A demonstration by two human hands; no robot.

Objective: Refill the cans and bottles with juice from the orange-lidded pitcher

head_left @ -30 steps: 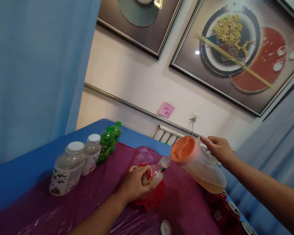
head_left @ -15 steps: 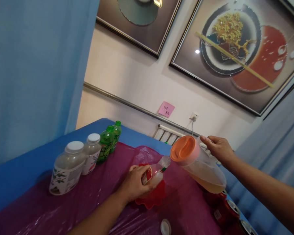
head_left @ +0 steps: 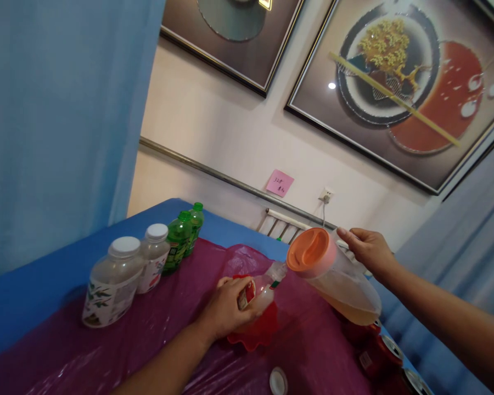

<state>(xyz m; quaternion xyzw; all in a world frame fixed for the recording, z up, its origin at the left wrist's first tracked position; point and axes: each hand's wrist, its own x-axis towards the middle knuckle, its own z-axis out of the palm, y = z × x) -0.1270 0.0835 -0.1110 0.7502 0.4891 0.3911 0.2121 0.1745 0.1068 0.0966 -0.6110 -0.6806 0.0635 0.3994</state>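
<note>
My left hand (head_left: 230, 308) is wrapped round a clear bottle (head_left: 267, 292) with a red label, tilted up to the right above a red scalloped dish (head_left: 255, 336). My right hand (head_left: 368, 249) grips the handle of a translucent pitcher (head_left: 346, 291) with an orange lid (head_left: 308, 249). The pitcher leans left, its lid side close to the bottle's mouth, and cloudy yellowish liquid lies along its lower side. Whether liquid passes between them is too small to tell. A white cap (head_left: 278, 381) lies on the purple plastic sheet (head_left: 168, 340).
Two white-capped bottles (head_left: 113, 285) and two green bottles (head_left: 178, 241) stand at the left. Several red cans (head_left: 379, 356) line the right edge of the blue table (head_left: 61, 274). A blue curtain (head_left: 61, 120) hangs at the left, another at the right.
</note>
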